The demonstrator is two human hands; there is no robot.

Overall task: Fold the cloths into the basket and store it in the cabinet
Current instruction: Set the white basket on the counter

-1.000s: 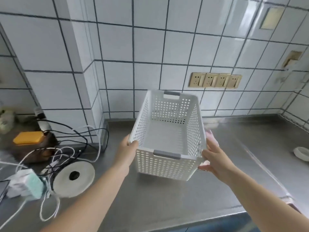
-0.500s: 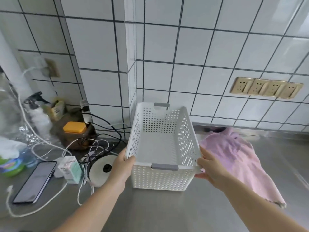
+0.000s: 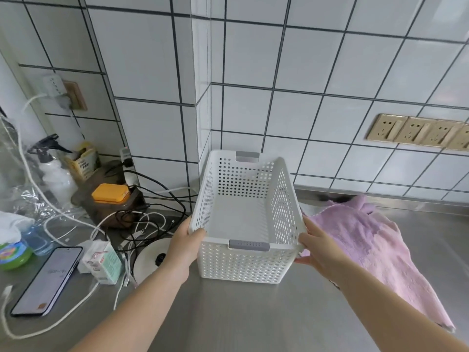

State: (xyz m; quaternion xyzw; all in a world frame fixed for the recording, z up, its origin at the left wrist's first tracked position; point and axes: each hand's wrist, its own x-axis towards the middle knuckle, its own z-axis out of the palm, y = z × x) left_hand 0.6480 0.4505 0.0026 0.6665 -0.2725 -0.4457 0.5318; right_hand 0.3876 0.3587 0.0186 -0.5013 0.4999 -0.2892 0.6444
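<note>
The white perforated plastic basket sits on the steel countertop, against the tiled wall corner. The left hand grips its near left corner, thumb hooked over the rim; the right hand grips the near right corner, forearm stretched forward. A pink cloth lies flat just right of it.

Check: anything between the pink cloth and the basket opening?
Nothing visible. The basket sits empty and open-topped on the counter, held by the left hand and right hand. The pink cloth lies flat just beside its right wall, behind the right hand.
</note>
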